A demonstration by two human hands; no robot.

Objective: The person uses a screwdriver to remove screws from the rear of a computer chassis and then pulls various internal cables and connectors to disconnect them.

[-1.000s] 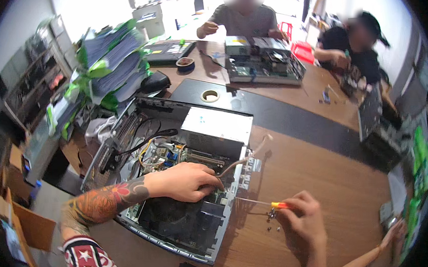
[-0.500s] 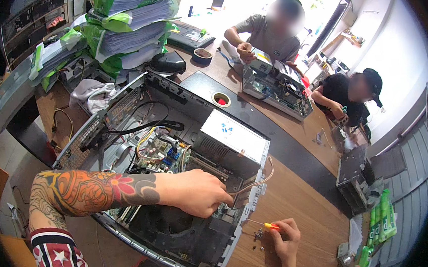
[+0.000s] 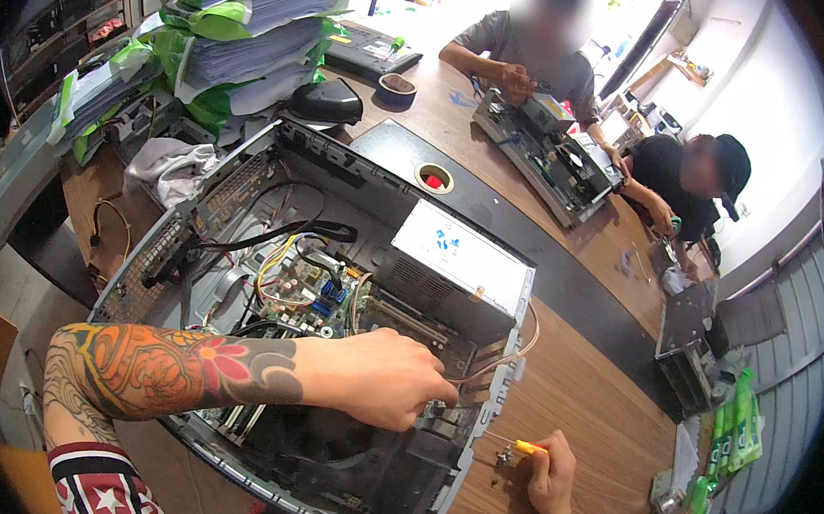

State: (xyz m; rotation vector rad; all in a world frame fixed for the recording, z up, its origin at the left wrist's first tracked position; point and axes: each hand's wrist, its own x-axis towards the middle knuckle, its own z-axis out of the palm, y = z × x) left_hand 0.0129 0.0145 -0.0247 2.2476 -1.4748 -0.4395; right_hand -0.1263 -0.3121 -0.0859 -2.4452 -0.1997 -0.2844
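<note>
An open desktop computer case (image 3: 301, 508) lies before me, its board, cables and a silver power supply (image 3: 460, 258) showing. My left hand (image 3: 392, 378) reaches over the board to the case's right side, fingers curled down by the slot edge. What its fingertips grip is hidden. Outside that edge, on the table, my right hand (image 3: 552, 481) is closed on a screwdriver with a yellow handle (image 3: 530, 448). The thin shaft points at the case's edge. Several small screws (image 3: 505, 456) lie beside the screwdriver. A thin cable (image 3: 524, 349) loops over the edge near my left hand.
Tall stacks of paper in green wrapping (image 3: 236, 64) stand at the back left, near a grey cloth (image 3: 172, 169). Tape rolls (image 3: 434, 179) lie beyond the case. Across the table a co-worker handles another open case (image 3: 549, 166); a second person works farther right.
The view has shifted slightly. My right hand has turned on the screwdriver, while my left hand stays at the slot edge. The co-worker's case has swung round.
</note>
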